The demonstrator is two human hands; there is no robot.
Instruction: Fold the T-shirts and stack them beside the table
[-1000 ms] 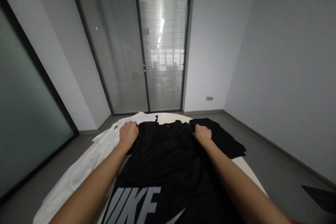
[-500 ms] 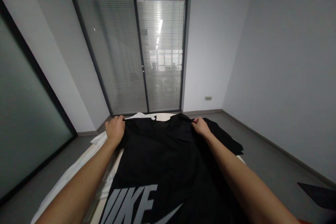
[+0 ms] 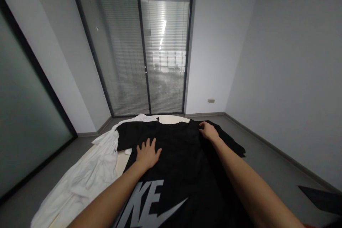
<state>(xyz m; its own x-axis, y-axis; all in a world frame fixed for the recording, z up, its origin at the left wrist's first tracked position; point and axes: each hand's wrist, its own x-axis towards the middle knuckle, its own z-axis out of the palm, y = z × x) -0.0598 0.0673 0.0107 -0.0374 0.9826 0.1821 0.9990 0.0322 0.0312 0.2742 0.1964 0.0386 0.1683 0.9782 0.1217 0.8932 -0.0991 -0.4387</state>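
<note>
A black T-shirt lies spread over the table, its collar at the far end and grey lettering with a swoosh near me. My left hand rests flat on the left part of the shirt's chest, fingers spread. At the shirt's right shoulder, my right hand has its thumb and fingers closed on the fabric. The left sleeve lies stretched out flat. The right sleeve area shows beyond my right hand, and my right forearm covers part of the shirt's right side.
White clothing lies rumpled along the left side of the pale table. A glass partition with blinds stands past the far end. Grey floor lies to the right, with a dark flat object at lower right.
My left hand has let go of the shirt's left shoulder and moved inward and nearer, onto the chest. The left sleeve now lies flat. My right hand has shifted slightly right.
</note>
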